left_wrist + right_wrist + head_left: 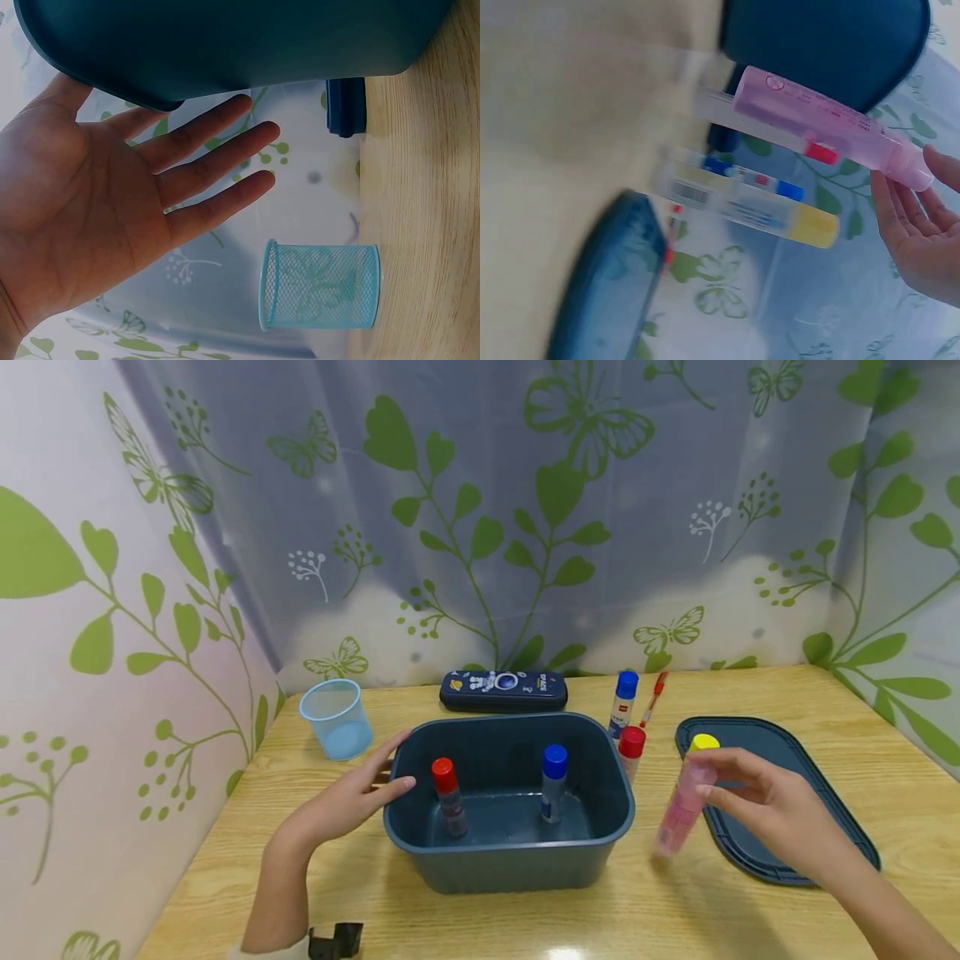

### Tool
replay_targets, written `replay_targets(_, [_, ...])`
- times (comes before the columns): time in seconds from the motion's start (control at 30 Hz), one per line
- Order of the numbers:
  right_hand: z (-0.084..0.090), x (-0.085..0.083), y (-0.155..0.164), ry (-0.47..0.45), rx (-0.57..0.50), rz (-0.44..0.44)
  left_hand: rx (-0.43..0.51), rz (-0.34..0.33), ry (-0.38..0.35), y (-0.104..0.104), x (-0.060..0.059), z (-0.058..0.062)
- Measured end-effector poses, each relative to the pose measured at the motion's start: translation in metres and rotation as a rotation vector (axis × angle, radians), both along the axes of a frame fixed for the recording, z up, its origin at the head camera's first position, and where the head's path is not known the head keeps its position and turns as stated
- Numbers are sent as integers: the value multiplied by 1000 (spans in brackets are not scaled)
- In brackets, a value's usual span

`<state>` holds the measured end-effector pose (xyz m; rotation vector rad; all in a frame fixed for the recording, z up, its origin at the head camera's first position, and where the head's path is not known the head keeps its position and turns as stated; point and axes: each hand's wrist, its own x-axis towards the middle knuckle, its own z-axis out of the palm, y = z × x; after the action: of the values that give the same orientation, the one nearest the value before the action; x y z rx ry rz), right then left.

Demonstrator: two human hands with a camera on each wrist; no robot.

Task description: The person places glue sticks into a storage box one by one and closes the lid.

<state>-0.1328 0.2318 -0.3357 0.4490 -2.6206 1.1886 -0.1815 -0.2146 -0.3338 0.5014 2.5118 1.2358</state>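
My right hand [776, 802] pinches a translucent pink glue bottle [681, 814] near its top, between thumb and fingers. The bottle [817, 124] tilts above the table, right of the dark blue bin [517, 870]. Inside the bin a red-capped glue bottle [450, 802] and a blue-capped glue bottle [553, 785] stand apart. At the bin's left rim my left hand [345, 802] rests with its thumb over the edge; the left wrist view shows its fingers [217, 176] straight and spread outside the wall.
Right of the bin stand a blue-capped bottle [622, 706], a red-capped bottle [632, 745] and a yellow-capped bottle [761, 214]. A red pen [655, 697] lies behind them, a dark lid [795, 802] at right. At the back are a pencil case [502, 693] and blue mesh cup [337, 722].
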Motion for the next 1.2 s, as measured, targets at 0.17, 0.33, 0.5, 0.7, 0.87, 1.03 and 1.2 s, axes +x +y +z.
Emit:
replay_targets(0.17, [21,0,0,37,-51,30,1,0,0,0,0,0])
replay_targets(0.33, [43,-1,-1,22,-52,8,4,-4,-5,0,0,0])
replay_targets(0.5, [64,-4,-5,61,-83,32,0,-5,0,0,-1,0])
replay_targets(0.7, [85,-10,-10,137,-113,85,-2,-10,7,0,-1,0])
replay_targets(0.87, [98,-12,-21,143,-109,96,7,-14,9,0,-2,0])
replay_targets(1.03, [106,-15,-41,139,-137,187,7,-12,4,-1,-1,0])
replay_targets(1.2, [109,-19,-63,162,-160,282,5,-9,3,-1,-2,-1])
